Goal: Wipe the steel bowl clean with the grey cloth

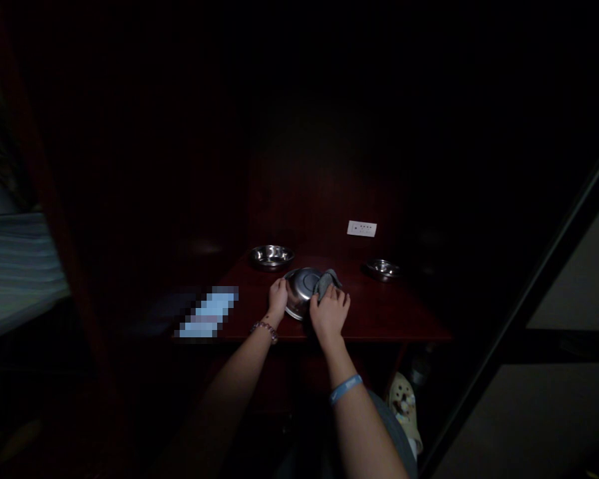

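Observation:
Tilted up above the dark red shelf, a metal bowl shows its shiny underside. My left hand grips its left rim, fingers partly hidden behind it. A grey cloth is held in my right hand and pressed against the bowl's right side. Behind to the left stands another metal bowl, upright. A smaller metal bowl rests at the back right.
A white power socket is on the back wall. To the left of my hands lies a blurred-out bright rectangle. A cream clog shows below the shelf's right side. Layered pale items fill the far left.

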